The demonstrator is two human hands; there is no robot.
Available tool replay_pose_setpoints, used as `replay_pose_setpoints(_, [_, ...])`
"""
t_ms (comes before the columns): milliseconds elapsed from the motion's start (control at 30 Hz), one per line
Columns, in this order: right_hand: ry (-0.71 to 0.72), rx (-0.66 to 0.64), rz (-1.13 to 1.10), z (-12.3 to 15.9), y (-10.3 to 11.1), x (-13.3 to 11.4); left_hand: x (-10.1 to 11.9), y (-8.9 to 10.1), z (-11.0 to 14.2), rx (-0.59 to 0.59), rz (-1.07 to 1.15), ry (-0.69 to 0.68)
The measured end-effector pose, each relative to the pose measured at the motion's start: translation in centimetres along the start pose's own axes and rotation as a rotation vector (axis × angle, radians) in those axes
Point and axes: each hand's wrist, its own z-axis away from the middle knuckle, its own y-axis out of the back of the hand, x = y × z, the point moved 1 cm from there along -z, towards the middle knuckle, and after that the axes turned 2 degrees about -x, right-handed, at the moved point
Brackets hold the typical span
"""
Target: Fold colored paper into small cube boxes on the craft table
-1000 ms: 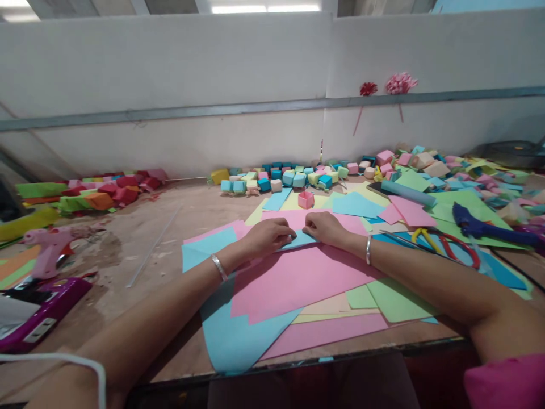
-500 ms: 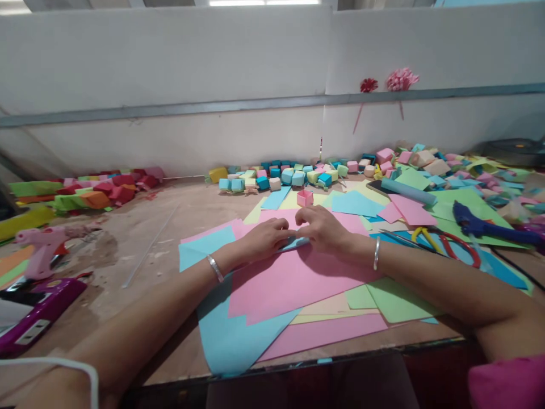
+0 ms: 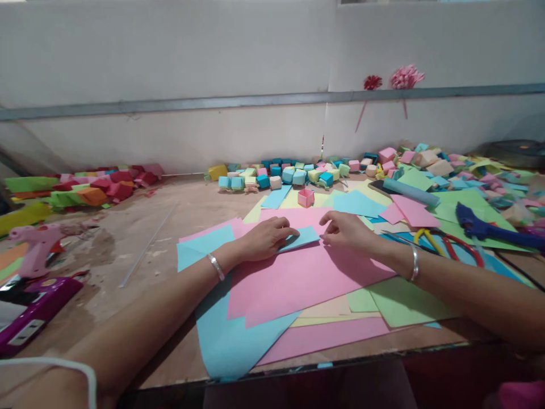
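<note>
A light blue folded paper strip lies on a pink sheet in the middle of the table. Over its left end, my left hand grips it with thumb and forefinger; that end is hidden beneath the fingers. My right hand is just off the strip's right end, its fingers loosely curved and apart, holding nothing. Just beyond the hands stands a small open pink paper box.
Yellow and red-handled scissors and a blue glue gun lie at right. Paper cubes line the back. On the left are a pink glue gun, a purple device and a clear stick.
My right hand has let go of the blue strip and moved right, uncovering its right end. My left hand stays in place on the strip.
</note>
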Motion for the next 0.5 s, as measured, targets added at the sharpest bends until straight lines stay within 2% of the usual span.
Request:
replay_pose_setpoints(133, [-0.098, -0.025, -0.400, 0.4, -1.2, 0.9, 0.0, 0.0, 0.0, -0.008, -0.007, -0.001])
replay_pose_setpoints(300, [-0.154, 0.012, -0.530, 0.1, -1.4, 0.6, -0.2, -0.2, -0.1, -0.016, -0.035, -0.014])
replay_pose_setpoints(433, [-0.013, 0.180, -0.475, 0.1, -1.2, 0.2, -0.6, -0.6, -0.1, -0.008, -0.012, -0.010])
replay_pose_setpoints(500, [0.053, 0.192, -0.498, 0.0, -1.3, 0.1, -0.7, -0.7, -0.1, 0.002, -0.008, -0.010])
